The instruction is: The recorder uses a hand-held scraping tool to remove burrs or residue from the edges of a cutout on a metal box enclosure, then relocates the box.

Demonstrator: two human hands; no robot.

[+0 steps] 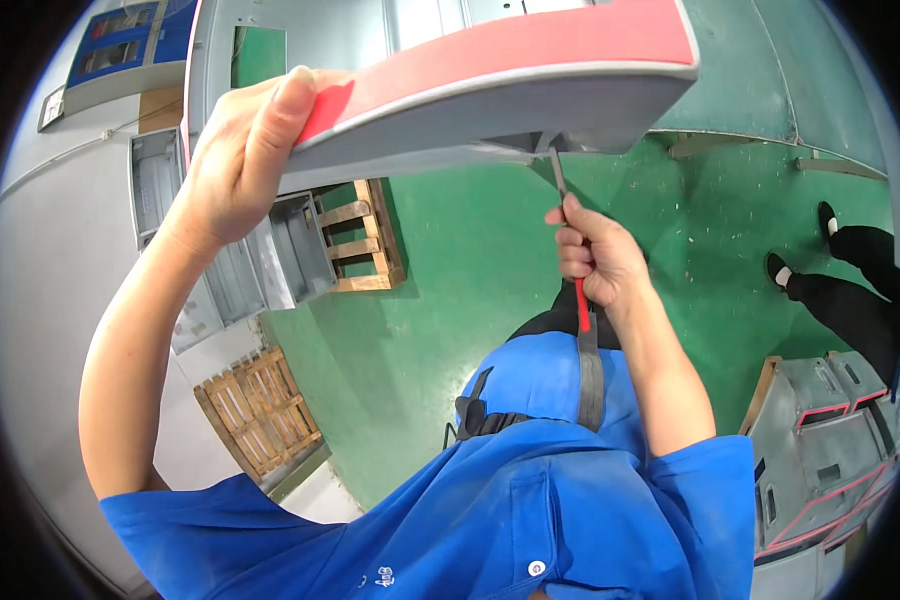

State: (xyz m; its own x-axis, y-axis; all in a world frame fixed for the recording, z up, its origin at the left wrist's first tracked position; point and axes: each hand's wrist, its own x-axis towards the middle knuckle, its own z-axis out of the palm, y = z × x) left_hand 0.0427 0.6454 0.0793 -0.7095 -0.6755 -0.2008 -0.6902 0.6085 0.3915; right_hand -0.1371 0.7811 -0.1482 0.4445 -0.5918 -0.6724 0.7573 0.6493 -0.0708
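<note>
A large grey metal housing point(450, 125) with a pink-red strip along its front edge spans the top of the view. My left hand point(255, 140) is wrapped round its left side, the thumb lying on the strip. In my right hand point(600, 250) is a slim flat file point(558, 172) with a red handle end showing below the fist. The file points upward, and its tip reaches into a recess on the underside of the housing near the right end. What the tip touches inside is hidden.
Wooden pallets point(260, 412) and grey metal boxes point(295, 245) are at the left. Several grey housings with pink edges point(825, 450) are stacked at the lower right. Another person's dark-trousered legs point(850, 290) show at the right. A green-grey surface point(820, 80) lies at the upper right.
</note>
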